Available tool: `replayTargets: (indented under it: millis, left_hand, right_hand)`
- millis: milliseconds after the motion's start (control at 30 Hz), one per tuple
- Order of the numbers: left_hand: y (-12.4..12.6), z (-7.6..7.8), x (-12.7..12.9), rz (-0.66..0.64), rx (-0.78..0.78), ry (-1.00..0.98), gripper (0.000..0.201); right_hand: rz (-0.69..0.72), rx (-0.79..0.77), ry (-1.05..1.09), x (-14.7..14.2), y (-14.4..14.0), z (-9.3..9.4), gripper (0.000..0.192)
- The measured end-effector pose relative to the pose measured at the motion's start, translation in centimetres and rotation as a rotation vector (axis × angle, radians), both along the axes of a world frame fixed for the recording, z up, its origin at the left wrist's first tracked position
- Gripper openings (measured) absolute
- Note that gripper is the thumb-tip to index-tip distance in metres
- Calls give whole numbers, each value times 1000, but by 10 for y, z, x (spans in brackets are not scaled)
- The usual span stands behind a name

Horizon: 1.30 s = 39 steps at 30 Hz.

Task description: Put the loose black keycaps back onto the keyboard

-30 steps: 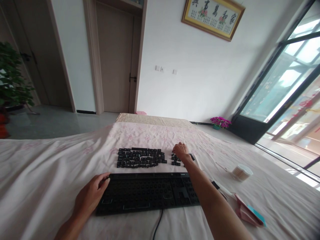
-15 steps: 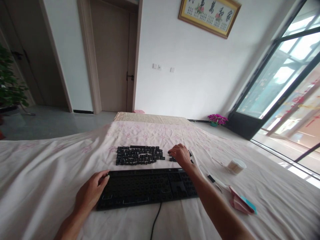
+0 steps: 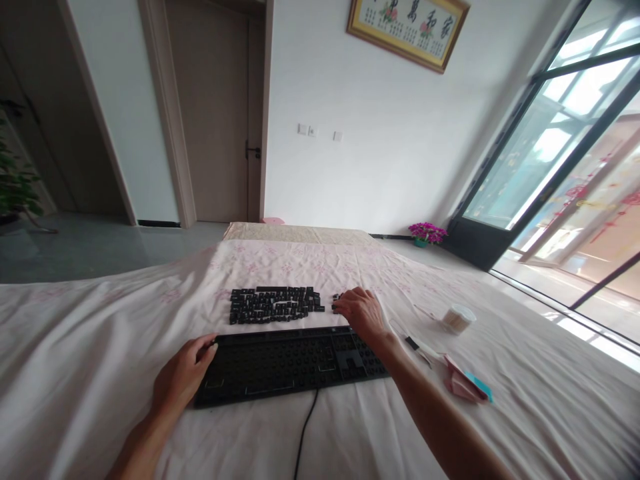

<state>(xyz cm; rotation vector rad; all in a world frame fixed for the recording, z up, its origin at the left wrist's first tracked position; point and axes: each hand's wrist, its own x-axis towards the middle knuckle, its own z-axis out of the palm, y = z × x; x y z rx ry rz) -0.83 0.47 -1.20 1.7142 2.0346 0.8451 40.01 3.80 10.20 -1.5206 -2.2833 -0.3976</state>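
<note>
My left hand (image 3: 183,373) rests on the left end of the black keyboard (image 3: 290,363). My right hand (image 3: 361,311) touches loose keycaps (image 3: 274,305) just behind it.

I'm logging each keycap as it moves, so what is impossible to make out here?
Head view only:
- Legends on the loose keycaps: too small.
- Whether the right hand holds a keycap: fingers cover it.
- Keyboard left end: under the left hand.
- Cable end: cut off at the bottom edge.
</note>
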Motion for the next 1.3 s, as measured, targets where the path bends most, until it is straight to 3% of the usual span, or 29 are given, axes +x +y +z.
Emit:
replayTargets:
  millis: [400, 633, 1133, 1300]
  left_hand:
    - [-3, 6, 2, 1, -18, 5, 39]
    - [-4, 8, 3, -1, -34, 28, 39]
    - [-4, 8, 3, 2, -37, 26, 40]
    - [-5, 9, 3, 16, -39, 33, 40]
  right_hand:
    - [-80, -219, -31, 21, -16, -24, 21]
    - [-68, -259, 0, 22, -19, -42, 22]
    - [-80, -329, 70, 18, -16, -49, 25]
    - [-78, -302, -52, 13, -24, -46, 29]
